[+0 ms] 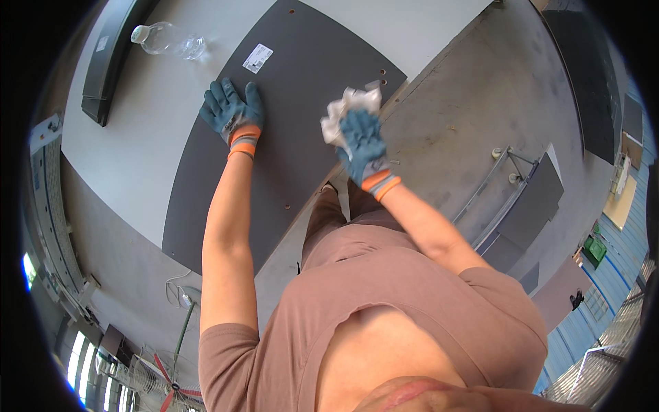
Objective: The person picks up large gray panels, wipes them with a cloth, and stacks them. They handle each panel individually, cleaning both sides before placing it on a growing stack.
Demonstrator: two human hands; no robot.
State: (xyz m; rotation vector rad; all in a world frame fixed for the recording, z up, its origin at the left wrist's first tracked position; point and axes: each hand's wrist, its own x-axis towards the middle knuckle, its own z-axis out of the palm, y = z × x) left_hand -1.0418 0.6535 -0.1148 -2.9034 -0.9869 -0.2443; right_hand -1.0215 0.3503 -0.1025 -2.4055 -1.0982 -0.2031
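Note:
A dark grey panel (288,123) lies flat on a white-topped table (139,139) in front of me. It has several drilled holes and a white printed label (258,57). My left hand (231,110), in a blue-coated work glove with an orange cuff, rests palm down at the panel's left edge, fingers spread. Gloved the same way, my right hand (364,144) grips a crumpled whitish cloth (337,116) near the panel's right edge. The cloth is slightly blurred, and I cannot tell whether it touches the panel.
A clear plastic bottle (167,40) lies on its side beyond my left hand, near long dark boards (110,67). To the right, a wheeled cart (494,190) carries grey panels (535,201) on the concrete floor (437,113). A fan (175,386) stands behind at the lower left.

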